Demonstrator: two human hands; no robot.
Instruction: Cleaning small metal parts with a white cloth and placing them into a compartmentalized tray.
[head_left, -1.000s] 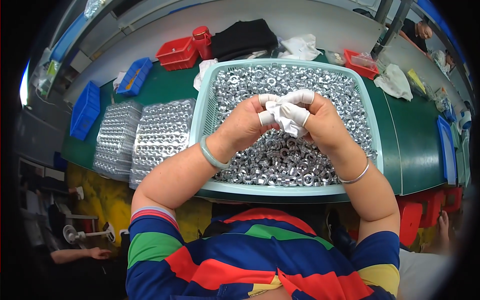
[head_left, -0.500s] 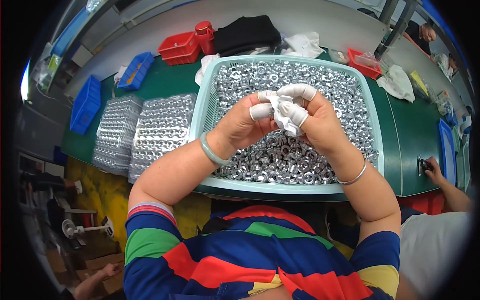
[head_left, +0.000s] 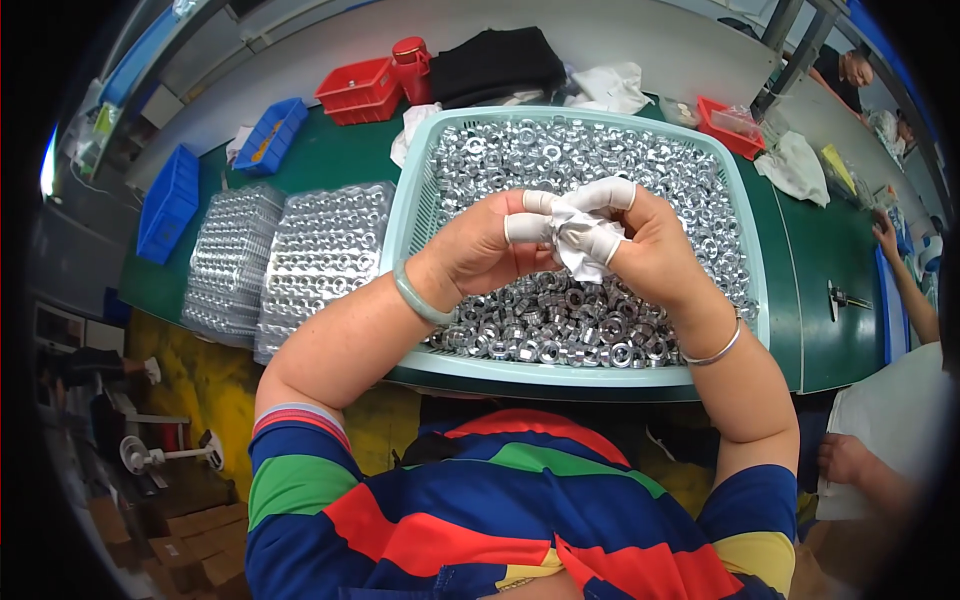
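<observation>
In front of me a pale green basket holds a heap of shiny metal ring nuts. Above the heap, my left hand and my right hand meet, white finger cots on thumbs and forefingers. A crumpled white cloth is pinched between them; the right thumb and finger press it from the right, and the left fingertips grip its left side. Whether a nut is wrapped inside the cloth is hidden. Left of the basket stand stacks of clear plastic trays filled with nuts.
Blue bins, a red bin and a red flask line the back left. Black cloth lies behind the basket. On the right are a red tray, a small metal measuring tool and a co-worker's hand.
My hands have shifted slightly, the right one turning a little over the cloth. On the right, a co-worker's hand has left the small metal tool on the table.
</observation>
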